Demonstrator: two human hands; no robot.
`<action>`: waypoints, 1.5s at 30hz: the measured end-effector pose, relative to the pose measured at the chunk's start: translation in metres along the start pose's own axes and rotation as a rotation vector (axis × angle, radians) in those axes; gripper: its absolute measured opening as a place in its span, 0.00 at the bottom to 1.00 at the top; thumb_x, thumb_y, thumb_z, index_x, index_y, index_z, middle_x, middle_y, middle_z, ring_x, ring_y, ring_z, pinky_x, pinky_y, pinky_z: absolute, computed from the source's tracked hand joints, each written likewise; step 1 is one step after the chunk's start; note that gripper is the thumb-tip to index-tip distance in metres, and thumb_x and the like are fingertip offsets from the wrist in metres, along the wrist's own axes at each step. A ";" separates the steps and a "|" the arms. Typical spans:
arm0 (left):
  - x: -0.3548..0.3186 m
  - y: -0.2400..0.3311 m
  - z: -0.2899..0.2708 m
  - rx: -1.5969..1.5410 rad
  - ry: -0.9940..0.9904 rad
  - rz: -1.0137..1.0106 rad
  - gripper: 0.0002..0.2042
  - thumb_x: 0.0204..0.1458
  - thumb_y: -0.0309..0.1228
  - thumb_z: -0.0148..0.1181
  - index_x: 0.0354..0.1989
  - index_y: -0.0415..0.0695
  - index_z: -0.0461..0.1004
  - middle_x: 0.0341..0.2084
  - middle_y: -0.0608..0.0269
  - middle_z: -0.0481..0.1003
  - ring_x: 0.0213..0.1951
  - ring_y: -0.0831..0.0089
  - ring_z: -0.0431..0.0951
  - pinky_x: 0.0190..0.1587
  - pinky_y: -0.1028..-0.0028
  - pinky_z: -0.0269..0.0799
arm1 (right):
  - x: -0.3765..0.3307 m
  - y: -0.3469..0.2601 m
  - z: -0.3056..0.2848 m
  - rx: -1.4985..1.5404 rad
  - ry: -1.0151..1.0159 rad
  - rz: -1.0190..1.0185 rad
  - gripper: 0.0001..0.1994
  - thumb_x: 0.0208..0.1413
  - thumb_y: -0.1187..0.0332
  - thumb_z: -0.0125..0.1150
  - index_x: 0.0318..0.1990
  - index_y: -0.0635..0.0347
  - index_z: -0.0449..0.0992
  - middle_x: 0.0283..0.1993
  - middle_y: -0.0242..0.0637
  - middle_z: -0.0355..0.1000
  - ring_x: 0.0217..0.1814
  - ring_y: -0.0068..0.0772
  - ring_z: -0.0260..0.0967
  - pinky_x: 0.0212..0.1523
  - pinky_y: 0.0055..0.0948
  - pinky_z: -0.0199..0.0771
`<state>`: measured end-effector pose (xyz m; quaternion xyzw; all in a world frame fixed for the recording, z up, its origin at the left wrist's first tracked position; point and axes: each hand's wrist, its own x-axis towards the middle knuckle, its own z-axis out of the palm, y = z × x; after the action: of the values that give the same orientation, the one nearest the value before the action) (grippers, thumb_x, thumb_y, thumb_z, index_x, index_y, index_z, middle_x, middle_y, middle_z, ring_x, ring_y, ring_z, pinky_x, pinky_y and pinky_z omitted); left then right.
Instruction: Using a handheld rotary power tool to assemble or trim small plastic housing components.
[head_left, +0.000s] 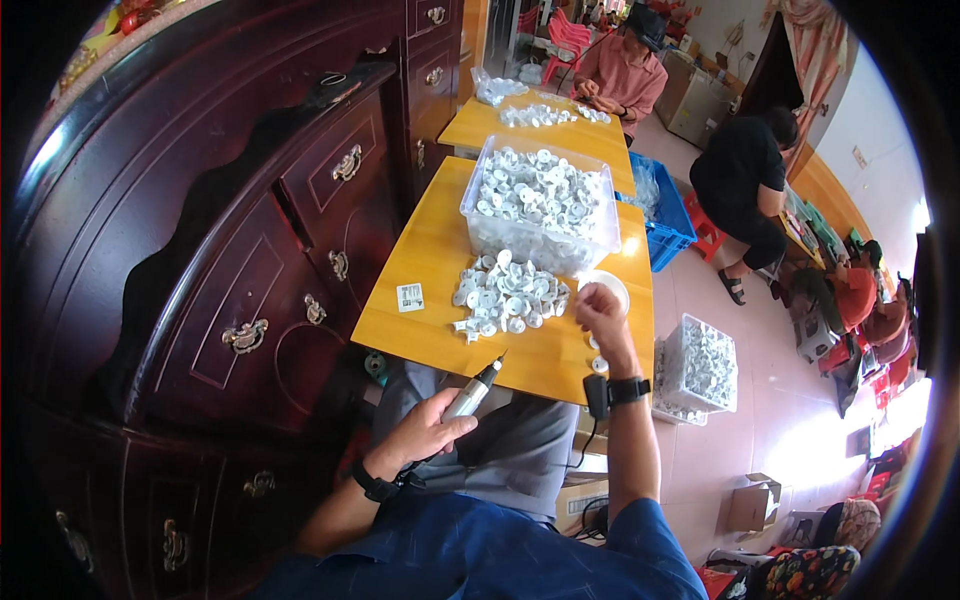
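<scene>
My left hand (425, 430) grips a slim silver pen-shaped power tool (475, 388), its dark tip pointing up toward the near edge of the yellow table (415, 335). My right hand (598, 308) reaches over the table's right side, fingers pinched on a small white plastic part over a white bowl (610, 282). A loose pile of white round plastic parts (508, 294) lies on the table between the hands. Behind the pile stands a clear plastic bin (540, 205) full of the same parts.
A dark carved wooden cabinet (260, 250) fills the left. A small white card (410, 297) lies on the table. Another clear bin of parts (697, 365) and a blue crate (665, 215) sit on the floor right. Two people sit beyond, one at a second yellow table (540, 125).
</scene>
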<state>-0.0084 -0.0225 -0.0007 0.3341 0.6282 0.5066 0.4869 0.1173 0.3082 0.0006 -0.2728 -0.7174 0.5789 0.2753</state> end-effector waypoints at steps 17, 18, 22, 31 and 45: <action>-0.006 -0.009 0.000 -0.016 0.008 0.099 0.24 0.58 0.41 0.64 0.55 0.38 0.67 0.26 0.68 0.73 0.19 0.84 0.71 0.22 0.80 0.68 | -0.049 -0.004 0.065 0.352 -0.466 0.143 0.03 0.61 0.71 0.62 0.38 0.56 0.74 0.31 0.23 0.71 0.30 0.14 0.65 0.33 0.17 0.65; -0.006 -0.008 0.000 -0.021 0.013 0.108 0.24 0.58 0.41 0.64 0.55 0.38 0.67 0.26 0.68 0.73 0.19 0.84 0.71 0.23 0.80 0.68 | -0.047 -0.003 0.064 0.307 -0.458 0.135 0.03 0.60 0.71 0.62 0.37 0.56 0.74 0.31 0.23 0.71 0.30 0.14 0.65 0.33 0.17 0.65; -0.006 -0.009 -0.002 -0.005 -0.007 0.109 0.24 0.58 0.42 0.64 0.54 0.38 0.68 0.26 0.68 0.72 0.19 0.83 0.71 0.22 0.79 0.68 | -0.043 0.001 0.062 0.264 -0.468 0.139 0.03 0.59 0.71 0.64 0.37 0.55 0.75 0.31 0.23 0.72 0.30 0.15 0.66 0.33 0.17 0.66; -0.006 -0.005 -0.005 0.032 -0.044 0.044 0.24 0.59 0.36 0.63 0.60 0.38 0.65 0.27 0.70 0.71 0.22 0.85 0.69 0.25 0.82 0.68 | -0.032 0.007 0.060 0.228 -0.534 0.140 0.04 0.58 0.72 0.65 0.37 0.57 0.74 0.32 0.24 0.73 0.31 0.15 0.68 0.34 0.18 0.67; -0.005 -0.002 -0.009 0.166 -0.076 0.094 0.24 0.58 0.36 0.64 0.59 0.39 0.67 0.28 0.62 0.75 0.24 0.77 0.75 0.30 0.74 0.73 | -0.015 -0.005 0.047 0.203 -0.799 0.149 0.04 0.57 0.78 0.64 0.36 0.59 0.75 0.32 0.25 0.73 0.32 0.15 0.68 0.36 0.18 0.69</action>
<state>-0.0156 -0.0307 -0.0008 0.4216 0.6326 0.4621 0.4566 0.0940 0.2643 -0.0036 -0.0495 -0.6854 0.7253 -0.0420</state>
